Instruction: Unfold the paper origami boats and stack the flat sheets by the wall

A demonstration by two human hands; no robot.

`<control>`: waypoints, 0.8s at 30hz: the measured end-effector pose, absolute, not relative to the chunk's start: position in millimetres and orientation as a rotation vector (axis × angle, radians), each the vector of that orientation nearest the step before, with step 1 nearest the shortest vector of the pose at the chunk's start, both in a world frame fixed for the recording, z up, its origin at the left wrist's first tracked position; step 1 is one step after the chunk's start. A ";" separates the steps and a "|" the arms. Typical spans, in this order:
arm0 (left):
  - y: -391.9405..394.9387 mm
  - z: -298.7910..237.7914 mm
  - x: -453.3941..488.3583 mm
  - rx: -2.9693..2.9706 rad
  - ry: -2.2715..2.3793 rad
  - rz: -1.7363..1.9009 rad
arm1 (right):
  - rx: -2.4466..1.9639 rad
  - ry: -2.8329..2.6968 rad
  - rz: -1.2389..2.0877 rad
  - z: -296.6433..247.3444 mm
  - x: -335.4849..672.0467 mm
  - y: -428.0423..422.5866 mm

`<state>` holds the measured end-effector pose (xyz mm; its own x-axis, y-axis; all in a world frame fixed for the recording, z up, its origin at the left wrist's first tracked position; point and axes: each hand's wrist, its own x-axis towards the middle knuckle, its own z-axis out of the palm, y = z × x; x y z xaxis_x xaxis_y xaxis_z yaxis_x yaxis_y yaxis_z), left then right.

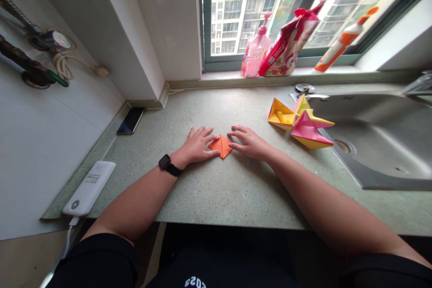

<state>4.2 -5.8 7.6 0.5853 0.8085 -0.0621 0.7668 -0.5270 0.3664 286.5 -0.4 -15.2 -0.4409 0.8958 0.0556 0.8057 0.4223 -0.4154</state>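
A small folded square of orange origami paper (222, 146) lies flat on the speckled countertop (216, 193), a corner toward me and a crease down its middle. My left hand (200, 145), with a black watch (165, 162) on its wrist, rests at the paper's left side, thumb and forefinger tips on its edge. At the right corner is my right hand (248, 142), its fingers spread and its thumb touching or almost touching the paper. Neither hand is closed around anything.
Folded yellow, orange and pink paper shapes (310, 132) stand by the steel sink (388, 139). A phone (131, 120) and a white power bank (89, 188) with a cable lie on the left. On the sill are a pink pump bottle (254, 56), a red bag (290, 45) and a white-orange bottle (339, 47).
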 end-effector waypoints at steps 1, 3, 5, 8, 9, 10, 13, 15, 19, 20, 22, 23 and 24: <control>-6.3 6.3 4.7 2.459 1.279 0.186 | -1.463 -2.419 0.446 -15.9 281.7 -3.5; -7.1 3.4 5.2 2.443 1.293 0.238 | -1.426 -2.426 0.408 -16.5 274.0 -8.4; -7.7 1.3 5.3 2.430 1.304 0.289 | -1.374 -2.402 0.422 -15.2 269.5 -10.9; -7.4 0.5 4.6 2.410 1.293 0.387 | -1.288 -2.290 0.533 -9.2 267.3 -12.4; -6.8 0.8 4.3 2.399 1.273 0.438 | -1.259 -2.238 0.580 -6.2 266.9 -13.1; -6.0 1.3 4.1 2.381 1.237 0.503 | -1.227 -2.183 0.617 -3.0 266.3 -14.3; -4.0 3.7 3.6 2.275 1.060 0.723 | -1.113 -2.020 0.637 6.3 262.8 -20.3; -4.6 5.8 3.5 2.182 0.954 0.837 | -1.048 -1.925 0.611 11.1 259.5 -25.5; -11.5 12.2 3.9 2.157 0.920 0.973 | -0.998 -1.840 0.587 15.0 254.0 -33.4; -13.6 14.0 4.2 2.186 0.938 1.017 | -0.986 -1.852 0.579 14.8 253.1 -34.2; -17.3 17.1 4.7 2.262 0.960 1.105 | -0.938 -1.915 0.545 13.5 252.3 -34.2; -18.7 18.3 4.9 2.304 0.952 1.137 | -0.904 -1.958 0.515 12.6 252.3 -33.6; -19.7 19.3 5.0 2.346 0.933 1.153 | -0.869 -1.999 0.477 11.8 252.6 -32.8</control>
